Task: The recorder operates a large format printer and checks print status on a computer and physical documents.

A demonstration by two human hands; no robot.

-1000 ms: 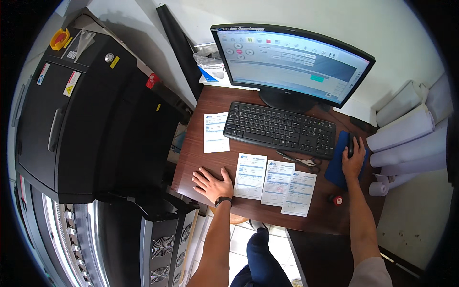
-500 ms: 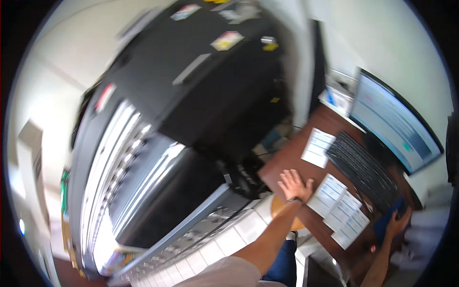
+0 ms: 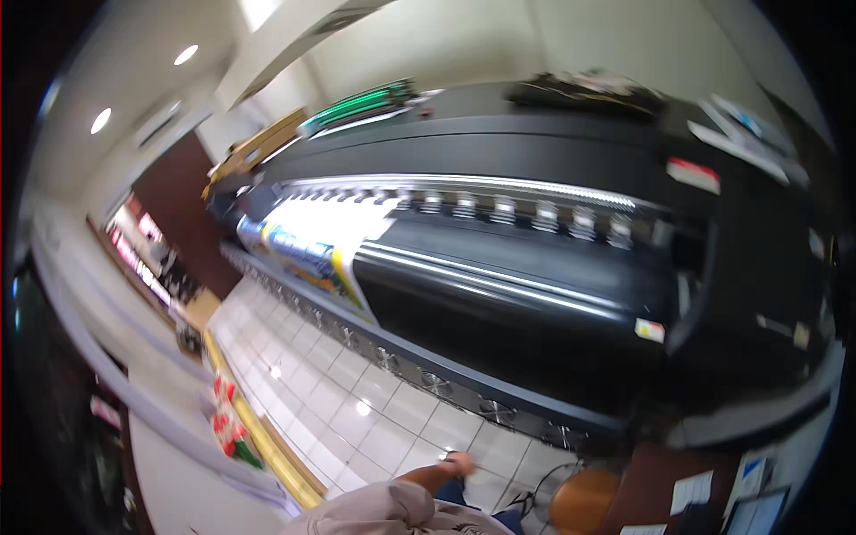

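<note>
My left hand [image 3: 460,464] hangs low in front of my body, over the white tiled floor [image 3: 410,428]. It is small and smeared, so its fingers cannot be made out, and nothing shows in it. My right hand is out of view. Beyond my left hand stands a long black wide-format printer [image 3: 535,312]. A colourful printed sheet [image 3: 308,259] comes out over the left part of its front. Nearest to my hand on the right is a round brown stool [image 3: 581,501].
The brown desk [image 3: 655,486] with paper slips [image 3: 692,489] and part of a monitor [image 3: 758,513] stands at lower right. Long yellow rolls [image 3: 267,437] lie along the left wall. A green-lined roll [image 3: 361,105] rests on the printer. A brown door [image 3: 183,209] is far left.
The view has swung left from the desk to the printer's length. My left hand has left the desktop, where it lay flat. My right hand, formerly beside the keyboard, has gone out of view.
</note>
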